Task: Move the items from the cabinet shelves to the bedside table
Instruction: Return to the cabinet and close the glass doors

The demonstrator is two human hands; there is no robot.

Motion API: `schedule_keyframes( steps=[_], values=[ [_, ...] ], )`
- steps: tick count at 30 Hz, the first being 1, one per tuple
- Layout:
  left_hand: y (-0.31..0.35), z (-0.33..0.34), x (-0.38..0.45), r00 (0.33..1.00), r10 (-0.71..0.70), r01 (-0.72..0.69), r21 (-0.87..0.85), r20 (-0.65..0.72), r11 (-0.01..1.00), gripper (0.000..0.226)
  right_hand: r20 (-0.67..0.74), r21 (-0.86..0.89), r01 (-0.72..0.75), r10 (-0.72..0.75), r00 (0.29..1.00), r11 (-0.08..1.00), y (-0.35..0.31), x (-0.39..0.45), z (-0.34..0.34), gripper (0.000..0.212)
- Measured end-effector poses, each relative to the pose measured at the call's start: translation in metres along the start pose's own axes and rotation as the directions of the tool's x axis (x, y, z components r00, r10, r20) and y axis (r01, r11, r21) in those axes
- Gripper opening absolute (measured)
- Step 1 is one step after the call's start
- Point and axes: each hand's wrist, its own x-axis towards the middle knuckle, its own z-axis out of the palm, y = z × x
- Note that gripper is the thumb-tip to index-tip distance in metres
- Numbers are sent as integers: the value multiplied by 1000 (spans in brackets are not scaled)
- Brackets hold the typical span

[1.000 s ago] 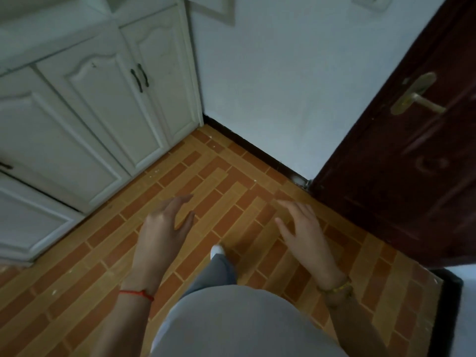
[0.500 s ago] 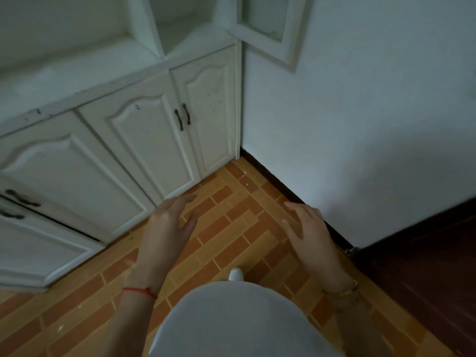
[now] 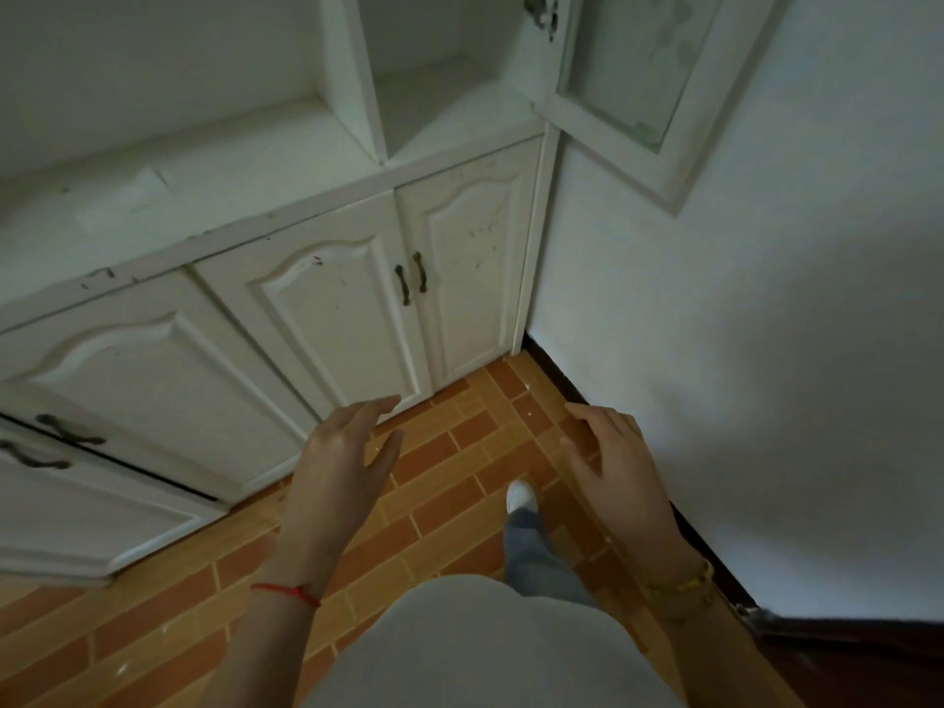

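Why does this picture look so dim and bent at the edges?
Head view: dim indoor light, a soft shadow across the wall; the wide lens bows the cabinet lines; both empty hands, left hand and right hand, look slightly soft.

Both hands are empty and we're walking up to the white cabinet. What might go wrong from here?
1. The glass-paned cabinet door hangs open at upper right, so the head or right hand may bump it on reaching up.
2. The open shelf compartment shows no items here; the left hand may reach in for nothing.
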Motion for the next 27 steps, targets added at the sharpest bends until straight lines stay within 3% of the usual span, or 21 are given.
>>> schedule_keyframes(
  steps=[15,27],
  values=[
    [48,63,197,999,-4,2,-53,-36,999,36,-46,-15,62,-63,997,998,60,197,-39,35],
    [66,80,282,998,55,-56,-27,-26,998,36,-82,-15,26,-27,996,1000,80,266,-58,37]
  ],
)
